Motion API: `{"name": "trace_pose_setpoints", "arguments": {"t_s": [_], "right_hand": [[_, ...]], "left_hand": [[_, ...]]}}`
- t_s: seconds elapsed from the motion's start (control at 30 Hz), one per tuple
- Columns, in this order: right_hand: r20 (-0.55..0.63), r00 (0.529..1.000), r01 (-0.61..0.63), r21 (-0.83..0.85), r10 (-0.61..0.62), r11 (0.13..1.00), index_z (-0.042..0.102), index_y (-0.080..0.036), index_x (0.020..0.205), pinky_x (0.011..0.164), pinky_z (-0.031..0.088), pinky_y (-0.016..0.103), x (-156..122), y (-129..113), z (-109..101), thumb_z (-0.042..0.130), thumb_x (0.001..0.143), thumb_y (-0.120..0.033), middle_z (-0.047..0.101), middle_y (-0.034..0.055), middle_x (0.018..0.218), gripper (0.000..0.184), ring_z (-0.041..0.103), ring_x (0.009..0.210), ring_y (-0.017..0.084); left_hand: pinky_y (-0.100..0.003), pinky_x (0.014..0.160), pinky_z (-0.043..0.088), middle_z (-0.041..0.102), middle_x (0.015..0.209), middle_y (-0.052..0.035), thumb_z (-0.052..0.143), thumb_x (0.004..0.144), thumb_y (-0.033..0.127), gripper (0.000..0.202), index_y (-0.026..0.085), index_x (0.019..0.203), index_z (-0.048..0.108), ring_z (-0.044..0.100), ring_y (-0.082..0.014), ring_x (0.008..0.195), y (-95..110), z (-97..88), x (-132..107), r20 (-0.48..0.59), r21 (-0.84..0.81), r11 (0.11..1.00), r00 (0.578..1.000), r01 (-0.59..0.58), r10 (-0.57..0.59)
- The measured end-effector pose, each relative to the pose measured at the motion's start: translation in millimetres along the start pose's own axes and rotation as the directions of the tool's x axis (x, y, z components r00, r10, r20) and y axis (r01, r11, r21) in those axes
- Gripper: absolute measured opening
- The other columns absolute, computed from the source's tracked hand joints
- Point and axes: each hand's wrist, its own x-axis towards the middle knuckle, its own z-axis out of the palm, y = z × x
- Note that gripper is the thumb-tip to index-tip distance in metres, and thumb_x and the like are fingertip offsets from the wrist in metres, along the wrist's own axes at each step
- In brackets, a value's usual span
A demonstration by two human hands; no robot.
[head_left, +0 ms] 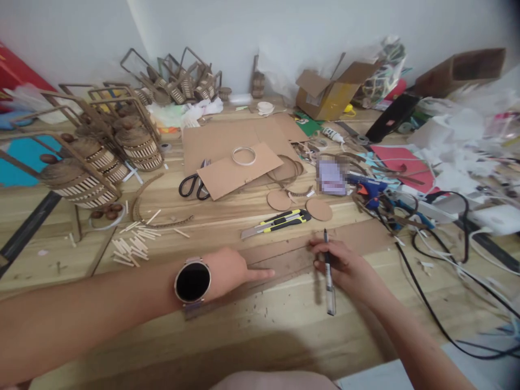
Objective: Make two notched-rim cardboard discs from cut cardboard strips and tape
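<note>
A long brown cardboard strip (290,264) lies across the front of the table, beside a wider cardboard piece (363,238). My left hand (227,271), with a round watch on its wrist, rests on the strip. Its index finger is stretched out flat along the cardboard, while the other fingers are mostly hidden. Between the fingers of my right hand (345,265) is a pen (328,276), dark at the top and clear at the lower end, held near the strip's right part. Just beyond the hands lie a yellow-and-black box cutter (280,222) and two cardboard discs (319,209).
Scissors (194,186), a cardboard rectangle (239,173) and a ring (244,156) lie farther back. Small sticks (132,246) and several basket-like models (83,179) occupy the left. A blue glue gun (370,190) and black cables (414,271) are at right.
</note>
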Motion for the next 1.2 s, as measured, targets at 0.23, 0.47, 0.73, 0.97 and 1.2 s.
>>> {"name": "trace_pose_setpoints", "arguments": {"t_s": [0.23, 0.47, 0.73, 0.97, 1.2], "right_hand": [[-0.051, 0.999, -0.016, 0.042, 0.018, 0.999, 0.068, -0.028, 0.095, 0.094, 0.051, 0.046, -5.3, 11.4, 9.1, 0.064, 0.081, -0.031, 0.072, 0.0083, 0.114, 0.014, 0.065, 0.109, 0.028], [-0.084, 0.995, -0.039, 0.077, 0.045, 0.996, 0.068, -0.028, 0.094, 0.096, 0.05, 0.049, -8.2, 12.9, 13.3, 0.065, 0.081, -0.031, 0.072, 0.0081, 0.116, 0.014, 0.065, 0.111, 0.029], [-0.091, 0.995, -0.022, 0.093, 0.03, 0.995, 0.068, -0.028, 0.096, 0.097, 0.049, 0.05, -8.7, 13.2, 13.8, 0.064, 0.081, -0.03, 0.072, 0.0082, 0.117, 0.016, 0.065, 0.11, 0.028], [-0.106, 0.994, -0.014, 0.086, 0.024, 0.996, 0.068, -0.027, 0.095, 0.097, 0.049, 0.049, -9.0, 10.9, 13.6, 0.065, 0.081, -0.03, 0.072, 0.0087, 0.116, 0.015, 0.065, 0.11, 0.028], [-0.111, 0.994, -0.01, 0.091, 0.021, 0.996, 0.069, -0.027, 0.095, 0.097, 0.049, 0.05, -9.2, 10.9, 14.2, 0.064, 0.081, -0.031, 0.073, 0.0082, 0.115, 0.015, 0.066, 0.109, 0.028]], "left_hand": [[-0.02, 0.047, 0.033, 0.072, 0.081, -0.0018, 0.062, 0.074, -0.009, 0.115, 0.046, 0.153, -0.001, 0.063, -0.0193, 0.06, -0.1, -9.5, -6.2, 0.096, 0.033, 0.998, 0.994, -0.05, 0.046], [-0.02, 0.045, 0.031, 0.072, 0.076, 0.0001, 0.064, 0.072, -0.008, 0.117, 0.043, 0.154, -0.002, 0.059, -0.0187, 0.053, -3.4, -1.8, -4.4, 0.059, 0.054, 0.994, 0.994, -0.09, 0.087], [-0.021, 0.048, 0.033, 0.072, 0.08, 0.0009, 0.073, 0.062, -0.007, 0.128, 0.045, 0.153, 0.0, 0.062, -0.0188, 0.058, -7.1, -7.3, -1.7, 0.11, 0.002, 0.997, 0.991, -0.083, 0.082], [-0.022, 0.059, 0.04, 0.073, 0.085, -0.003, 0.087, 0.067, 0.029, 0.11, 0.041, 0.154, 0.019, 0.064, -0.0229, 0.074, -9.2, -12.8, -3.1, 0.088, -0.136, 0.989, 0.993, -0.061, 0.073], [-0.022, 0.058, 0.04, 0.068, 0.066, 0.0033, 0.09, 0.06, 0.019, 0.109, 0.04, 0.15, 0.033, 0.061, -0.0209, 0.062, -7.6, -9.9, -5.5, -0.002, -0.148, 0.987, 0.998, -0.062, 0.063]]}}
